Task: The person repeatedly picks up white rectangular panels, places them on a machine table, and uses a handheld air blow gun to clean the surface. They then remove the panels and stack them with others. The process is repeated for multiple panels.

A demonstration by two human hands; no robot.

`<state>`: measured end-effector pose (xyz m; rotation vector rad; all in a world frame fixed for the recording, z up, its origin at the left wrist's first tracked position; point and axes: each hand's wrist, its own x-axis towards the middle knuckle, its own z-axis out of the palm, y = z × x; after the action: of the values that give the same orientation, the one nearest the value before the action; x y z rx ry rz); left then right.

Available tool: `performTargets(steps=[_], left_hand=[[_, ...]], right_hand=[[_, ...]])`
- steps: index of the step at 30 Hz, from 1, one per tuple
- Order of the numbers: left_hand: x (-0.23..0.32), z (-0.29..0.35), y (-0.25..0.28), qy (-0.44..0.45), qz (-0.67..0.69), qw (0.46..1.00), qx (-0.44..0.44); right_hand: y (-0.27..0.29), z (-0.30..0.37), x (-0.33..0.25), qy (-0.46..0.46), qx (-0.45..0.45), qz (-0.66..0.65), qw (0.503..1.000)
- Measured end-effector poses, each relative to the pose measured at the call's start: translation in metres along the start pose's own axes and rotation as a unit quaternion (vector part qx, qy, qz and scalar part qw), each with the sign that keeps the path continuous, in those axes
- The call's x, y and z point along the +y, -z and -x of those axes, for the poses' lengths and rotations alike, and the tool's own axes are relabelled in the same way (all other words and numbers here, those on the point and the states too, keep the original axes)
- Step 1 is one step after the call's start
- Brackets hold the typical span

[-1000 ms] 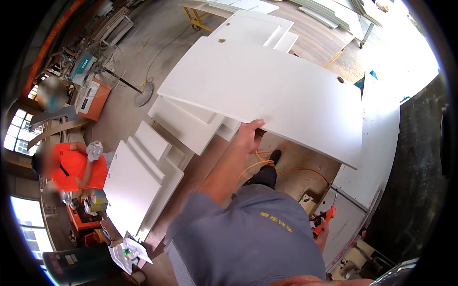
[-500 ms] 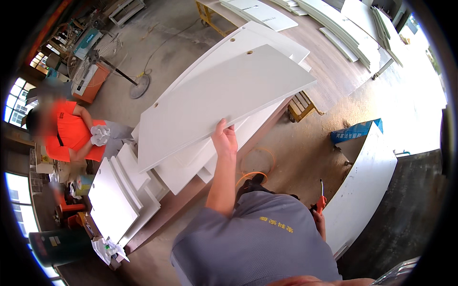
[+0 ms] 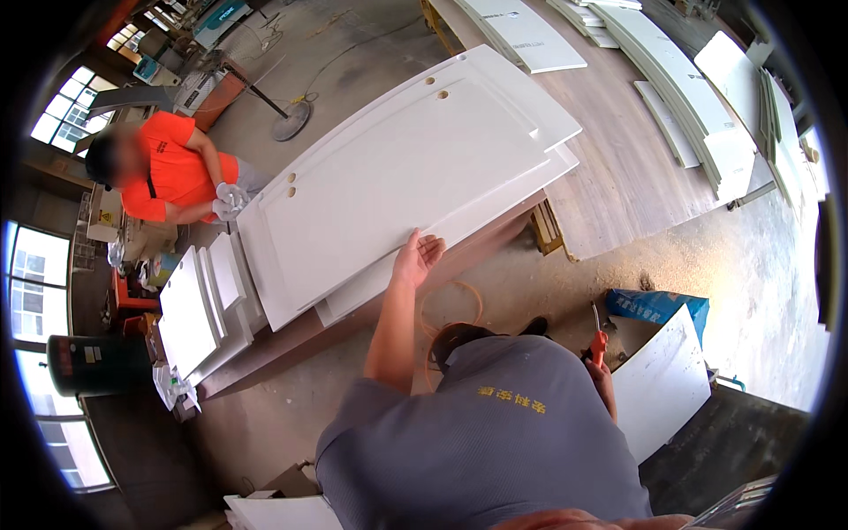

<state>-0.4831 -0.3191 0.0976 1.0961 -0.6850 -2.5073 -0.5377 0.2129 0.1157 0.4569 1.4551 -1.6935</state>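
Note:
A large white panel (image 3: 380,185) with two round holes near its far long edge lies on a stack of similar panels. My left hand (image 3: 419,258) is at the near long edge of the stack, palm up, thumb and fingers apart, holding nothing. Low at my right side, my right hand (image 3: 601,378) is wrapped round a red air blow gun (image 3: 598,346), its thin metal nozzle pointing up. An orange hose (image 3: 455,305) loops on the floor between the stack and my body.
A co-worker in an orange shirt (image 3: 172,163), wearing white gloves, stands at the stack's left end. Smaller white panels (image 3: 190,314) lie there too. On the right are a wood-topped table (image 3: 609,194) with panel stacks, a blue bag (image 3: 658,309) and a leaning white board (image 3: 662,380).
The panel that my left hand held tilted by its edge now lies on the stack, and that hand has let go. My view has shifted. The right hand still holds the air blow gun.

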Motion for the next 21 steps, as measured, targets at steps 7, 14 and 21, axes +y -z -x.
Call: performTargets(steps=[7, 14, 21], left_hand=[[-0.027, -0.03, -0.021, -0.167, 0.116, 0.967, 0.155], [-0.039, -0.047, -0.036, -0.227, 0.151, 0.948, 0.162], [-0.053, -0.05, -0.072, -0.25, 0.176, 0.939, 0.157]], right_hand=[[0.074, -0.055, -0.075, 0.017, -0.04, 0.009, 0.999], [0.09, -0.109, -0.116, 0.005, -0.066, 0.037, 0.997], [0.097, -0.143, -0.145, -0.007, -0.029, 0.137, 0.99]])
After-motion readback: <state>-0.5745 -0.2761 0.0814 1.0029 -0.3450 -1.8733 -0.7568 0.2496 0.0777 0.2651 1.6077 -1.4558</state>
